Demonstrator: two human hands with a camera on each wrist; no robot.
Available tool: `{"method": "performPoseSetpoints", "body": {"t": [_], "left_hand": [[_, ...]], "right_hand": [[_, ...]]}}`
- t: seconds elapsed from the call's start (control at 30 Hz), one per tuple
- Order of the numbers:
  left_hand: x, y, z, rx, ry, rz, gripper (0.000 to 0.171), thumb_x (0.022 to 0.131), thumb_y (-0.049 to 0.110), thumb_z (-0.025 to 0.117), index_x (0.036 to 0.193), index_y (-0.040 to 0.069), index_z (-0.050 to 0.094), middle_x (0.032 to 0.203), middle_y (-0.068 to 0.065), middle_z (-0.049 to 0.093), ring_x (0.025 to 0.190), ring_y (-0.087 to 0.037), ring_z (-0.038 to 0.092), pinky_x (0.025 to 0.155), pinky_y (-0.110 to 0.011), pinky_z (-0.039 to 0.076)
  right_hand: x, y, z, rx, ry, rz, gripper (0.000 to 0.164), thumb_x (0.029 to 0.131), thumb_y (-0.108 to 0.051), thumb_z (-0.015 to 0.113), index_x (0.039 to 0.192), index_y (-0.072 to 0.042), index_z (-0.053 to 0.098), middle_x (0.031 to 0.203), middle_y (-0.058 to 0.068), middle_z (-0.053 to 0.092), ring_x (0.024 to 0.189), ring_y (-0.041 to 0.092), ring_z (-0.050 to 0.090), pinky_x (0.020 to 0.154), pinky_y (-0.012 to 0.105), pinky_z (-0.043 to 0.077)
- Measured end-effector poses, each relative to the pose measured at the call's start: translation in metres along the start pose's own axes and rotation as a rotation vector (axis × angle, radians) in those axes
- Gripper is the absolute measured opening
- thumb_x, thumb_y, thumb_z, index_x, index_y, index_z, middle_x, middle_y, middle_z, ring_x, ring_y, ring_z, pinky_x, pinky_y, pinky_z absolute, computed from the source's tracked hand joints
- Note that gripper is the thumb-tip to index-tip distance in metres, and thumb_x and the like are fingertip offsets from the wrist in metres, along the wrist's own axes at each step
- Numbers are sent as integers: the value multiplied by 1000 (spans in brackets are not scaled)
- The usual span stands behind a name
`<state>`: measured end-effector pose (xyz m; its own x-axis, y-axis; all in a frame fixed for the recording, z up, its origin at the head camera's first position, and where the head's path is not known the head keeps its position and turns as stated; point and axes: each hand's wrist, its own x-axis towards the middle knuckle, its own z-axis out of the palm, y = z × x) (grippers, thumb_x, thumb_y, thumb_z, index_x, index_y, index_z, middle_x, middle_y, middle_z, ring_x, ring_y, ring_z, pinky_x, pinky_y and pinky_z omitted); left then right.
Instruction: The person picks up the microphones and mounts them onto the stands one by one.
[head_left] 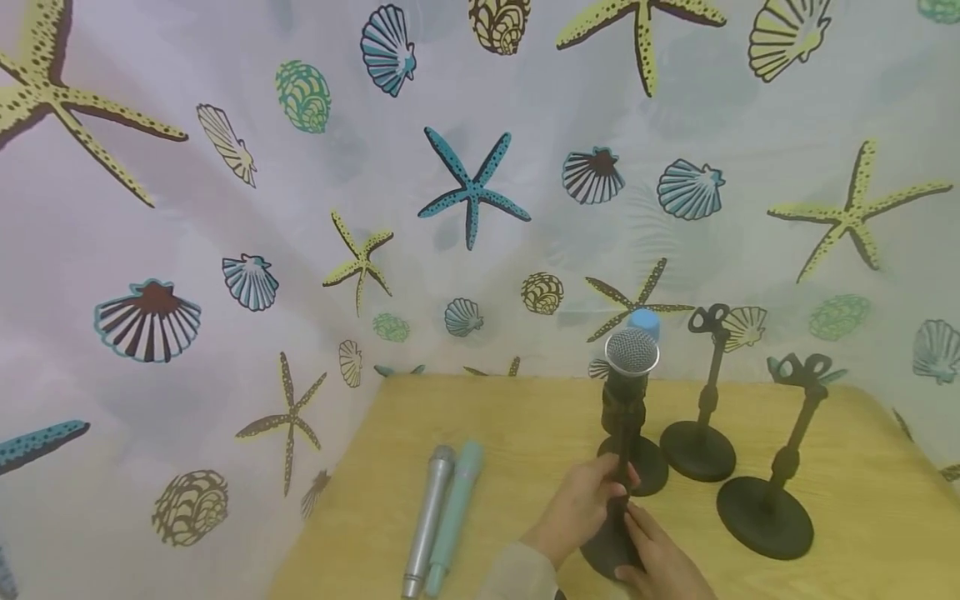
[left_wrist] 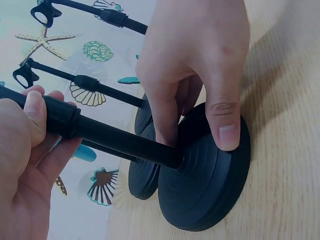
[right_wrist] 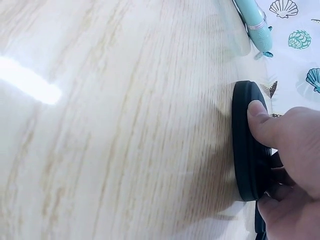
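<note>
A black desktop microphone stand (head_left: pixel 609 546) is held by both hands at the table's near side. My left hand (head_left: pixel 573 508) grips the collar on its pole (left_wrist: pixel 125 142), thumb on top. The right hand (head_left: pixel 667 558) grips the round base (left_wrist: pixel 205 192), with its thumb over the rim in the right wrist view. At the top of this stand, a microphone with a silver mesh head (head_left: pixel 632 352) points up toward the head camera. Behind it shows the blue end (head_left: pixel 645 322) of another microphone, above a second round base (head_left: pixel 651 467).
Two more black stands, one farther back (head_left: pixel 697 450) and one nearer (head_left: pixel 765 517), stand at the right with bare clips on top. A silver microphone (head_left: pixel 429 521) and a mint-green microphone (head_left: pixel 456 517) lie side by side at the left. A shell-patterned cloth (head_left: pixel 517 250) hangs behind the wooden table (head_left: pixel 360 500).
</note>
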<state>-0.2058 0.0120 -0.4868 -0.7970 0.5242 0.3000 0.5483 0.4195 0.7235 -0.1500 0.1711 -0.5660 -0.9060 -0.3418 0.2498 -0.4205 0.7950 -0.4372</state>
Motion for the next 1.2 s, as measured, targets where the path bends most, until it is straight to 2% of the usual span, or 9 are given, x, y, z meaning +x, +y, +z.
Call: {"method": "performPoseSetpoints", "body": {"t": [0.17, 0.33, 0.5, 0.77, 0.93, 1.03, 1.2], "left_hand": [[-3, 1, 1, 20, 21, -7, 16, 95, 16, 56, 109, 17, 64, 112, 4, 74, 109, -7, 67, 90, -15, 53], [-5, 0, 5, 16, 35, -21, 14, 93, 19, 58, 105, 19, 65, 109, 7, 75, 106, -4, 67, 86, -14, 53], [-4, -1, 6, 58, 68, 20, 15, 93, 18, 58, 106, 19, 65, 107, 7, 75, 105, -3, 67, 86, -11, 52], [-4, -4, 7, 88, 106, 63, 17, 95, 19, 56, 109, 17, 64, 108, 5, 75, 103, -2, 68, 82, -6, 51], [-5, -3, 10, 105, 161, 88, 14, 93, 17, 61, 106, 15, 65, 106, 3, 76, 98, -1, 69, 77, -3, 49], [-6, -3, 12, 99, 191, 74, 15, 91, 14, 64, 106, 16, 64, 105, 4, 76, 96, -1, 69, 76, -4, 50], [-9, 0, 15, 79, 208, 10, 30, 92, 15, 64, 121, 20, 56, 109, 5, 74, 100, -4, 69, 81, -12, 54]], "right_hand": [[0, 0, 0, 27, -37, 0, 76, 75, -21, 82, 130, 20, 49, 142, 36, 44, 126, 51, 51, 97, 57, 48], [-2, 4, 3, 13, -33, -57, 76, 74, -21, 83, 128, 21, 50, 139, 39, 45, 122, 52, 53, 93, 57, 50], [-2, 5, 4, 0, -1, -72, 77, 72, -22, 84, 126, 21, 51, 137, 38, 47, 120, 51, 55, 93, 55, 52], [2, 1, 1, -5, -22, -31, 76, 74, -21, 83, 129, 20, 50, 141, 37, 46, 124, 50, 53, 96, 53, 50], [1, 0, 0, -25, -23, -26, 76, 74, -21, 83, 128, 21, 50, 141, 37, 45, 124, 50, 53, 96, 53, 50], [1, 0, 1, -25, -30, -21, 76, 75, -23, 82, 129, 21, 50, 141, 37, 45, 125, 49, 52, 97, 53, 50], [2, 1, 2, -15, -39, -19, 77, 76, -26, 82, 128, 20, 51, 140, 37, 46, 125, 50, 52, 97, 54, 50]]}}
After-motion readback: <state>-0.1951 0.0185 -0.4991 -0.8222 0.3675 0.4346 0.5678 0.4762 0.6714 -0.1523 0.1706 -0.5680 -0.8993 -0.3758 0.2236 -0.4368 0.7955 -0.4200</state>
